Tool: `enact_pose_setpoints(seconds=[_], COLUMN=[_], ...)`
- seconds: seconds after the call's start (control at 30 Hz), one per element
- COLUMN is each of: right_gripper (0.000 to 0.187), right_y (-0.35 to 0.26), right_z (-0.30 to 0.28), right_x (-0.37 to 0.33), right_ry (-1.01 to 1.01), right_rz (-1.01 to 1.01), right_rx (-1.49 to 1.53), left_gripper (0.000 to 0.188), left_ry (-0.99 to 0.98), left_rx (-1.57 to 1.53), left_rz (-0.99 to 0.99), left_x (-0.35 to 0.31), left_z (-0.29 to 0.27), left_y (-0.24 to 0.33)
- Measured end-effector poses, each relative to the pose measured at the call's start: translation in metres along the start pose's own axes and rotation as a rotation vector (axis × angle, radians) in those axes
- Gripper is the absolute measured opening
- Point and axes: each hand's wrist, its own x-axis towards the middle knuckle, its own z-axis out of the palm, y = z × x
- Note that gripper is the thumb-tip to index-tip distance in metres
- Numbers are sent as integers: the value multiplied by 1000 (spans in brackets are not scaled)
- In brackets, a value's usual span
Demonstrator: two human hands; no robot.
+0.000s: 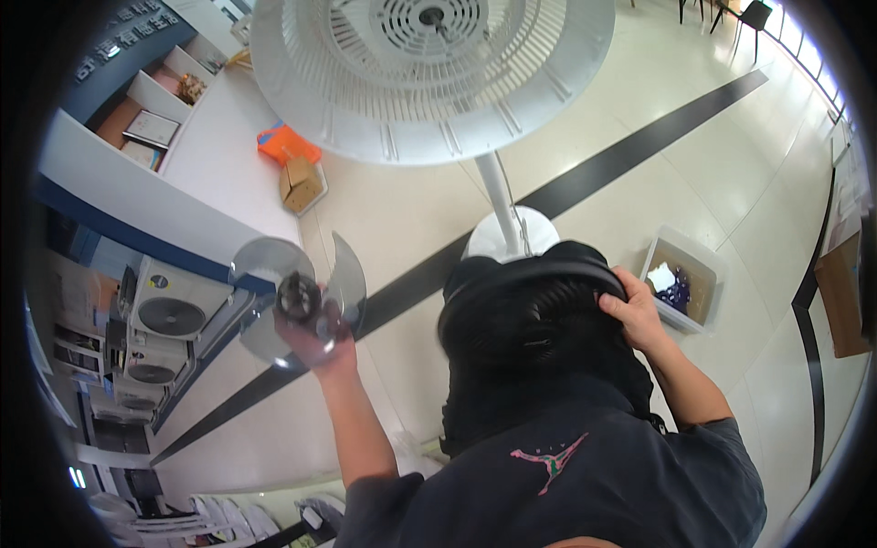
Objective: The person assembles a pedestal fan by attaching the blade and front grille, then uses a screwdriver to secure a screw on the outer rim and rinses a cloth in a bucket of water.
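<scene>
Raised out to the left, my left hand [331,347] grips a see-through grey fan blade [349,265] by its dark hub; the fingers show partly through the plastic. Against my body, my right hand [637,310] holds the right rim of a round black fan grille [525,320], thumb on the near face and fingers behind it. Its ribs are blurred. Ahead of me stands a white floor fan, whose large slatted rear grille [429,128] faces up in the picture with a bare centre. Below it are the white pole [496,187] and round base [539,228].
A clear plastic bin [717,283] with purple and white items stands on the floor at right. A cardboard box [300,183] and an orange bag [288,144] lie by the white counter. White air-conditioner units [174,297] line the left. A brown carton [840,297] is at far right.
</scene>
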Motion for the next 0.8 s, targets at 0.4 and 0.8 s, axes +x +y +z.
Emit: enact_pose_setpoints(seconds=[0.4, 0.8], right_gripper=[39, 32], right_y=[62, 7], right_z=[-37, 24], right_x=[58, 48], right_ry=[180, 247], right_rz=[415, -182], right_rx=[-214, -939], left_gripper=[62, 44], left_ry=[-492, -729], left_rx=[158, 130], left_rz=[-251, -419], left_x=[-53, -86], left_z=[30, 57], left_y=[-49, -149])
